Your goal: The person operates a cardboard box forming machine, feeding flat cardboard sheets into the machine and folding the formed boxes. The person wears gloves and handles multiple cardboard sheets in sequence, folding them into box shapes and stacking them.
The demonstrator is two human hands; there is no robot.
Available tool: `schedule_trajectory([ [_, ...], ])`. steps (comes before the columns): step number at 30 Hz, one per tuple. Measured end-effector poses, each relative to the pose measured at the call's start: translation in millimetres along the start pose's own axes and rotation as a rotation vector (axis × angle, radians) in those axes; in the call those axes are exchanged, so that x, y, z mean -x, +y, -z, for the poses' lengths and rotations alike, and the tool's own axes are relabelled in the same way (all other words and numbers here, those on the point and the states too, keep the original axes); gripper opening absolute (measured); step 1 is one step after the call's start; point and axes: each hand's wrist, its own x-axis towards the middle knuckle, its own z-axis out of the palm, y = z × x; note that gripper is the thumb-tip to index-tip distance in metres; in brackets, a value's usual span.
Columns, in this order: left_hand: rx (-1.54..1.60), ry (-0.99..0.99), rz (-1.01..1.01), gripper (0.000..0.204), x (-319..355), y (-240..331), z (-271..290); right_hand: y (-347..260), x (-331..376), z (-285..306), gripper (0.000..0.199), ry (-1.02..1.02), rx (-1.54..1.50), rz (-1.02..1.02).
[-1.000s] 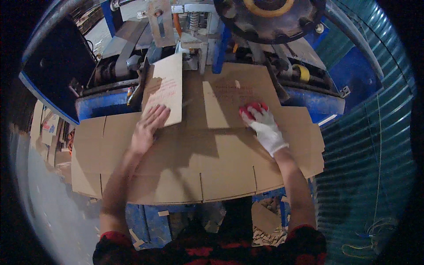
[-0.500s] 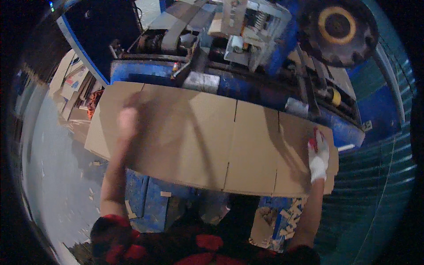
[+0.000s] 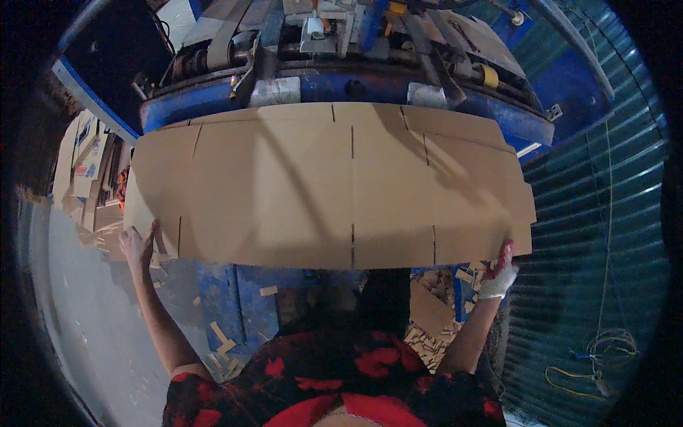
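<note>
The bare left hand [image 3: 139, 245] grips the near-left corner and the white-and-red-gloved right hand [image 3: 498, 274] the near-right corner of a large flat brown slotted cardboard sheet [image 3: 334, 185]. Its long axis runs left to right between both hands, equally near each, its far edge over the blue metal machine [image 3: 427, 89].

blue machine [image 3: 341, 89] w/ rollers & belts at top | yellow tape roll [image 3: 486, 74] on machine's right side | teal corrugated wall [image 3: 597, 213] on right | cardboard scraps [image 3: 434, 324] on floor below | yellow-white cord [image 3: 590, 356] coiled lower right | stacked cardboard sheets [image 3: 82, 167] at left
</note>
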Motion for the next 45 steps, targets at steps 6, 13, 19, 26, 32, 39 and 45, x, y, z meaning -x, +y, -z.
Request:
schedule_trajectory([
  [6, 0.519, -0.410, 0.212, 0.057, -11.4, 9.1, 57.3, -39.5, 20.6, -14.6, 0.034, -0.152, 0.097, 0.107],
  [13, 1.663, -0.400, -0.039, 0.057, 64.5, 72.7, 125.0, -78.2, 96.2, -41.9, 0.039, -0.610, 0.587, 0.607],
  [19, 1.286, -0.301, -0.559, 0.065, 90.5, 183.2, 108.3, -45.7, 123.0, -92.1, 0.061, -0.942, 1.469, 1.587],
  [26, 0.988, 0.058, -0.926, 0.061, 48.8, 266.0, 114.7, -27.8, 35.6, -182.6, 0.057, -0.981, 1.473, 1.722],
  [32, 0.905, 0.083, -0.986, 0.058, -12.1, 318.6, 88.2, -8.7, -10.6, -262.4, 0.065, -0.991, 1.329, 1.678],
  [39, 0.748, 0.146, -0.853, 0.061, -115.6, 404.9, 65.7, -5.6, -50.6, -389.5, 0.058, -0.867, 1.441, 1.617],
  [45, 0.841, -0.006, -0.858, 0.048, -115.1, 395.8, 74.2, -26.5, -63.6, -399.8, 0.042, -0.825, 1.432, 1.277],
])
